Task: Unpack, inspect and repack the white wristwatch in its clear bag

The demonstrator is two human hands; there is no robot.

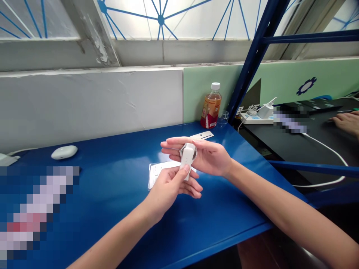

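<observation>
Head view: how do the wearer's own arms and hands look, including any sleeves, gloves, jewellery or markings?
The left hand and right hand are ungloved, with slim fingers. The left forearm and right forearm are bare as far as the frame shows, with no sleeve, watch or bracelet. No rings or markings show, though some fingers are partly hidden.

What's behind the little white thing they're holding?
The open right hand is behind the top of the white thing; the left hand grips its lower end. The part of that open hand it covers is hidden.
</observation>
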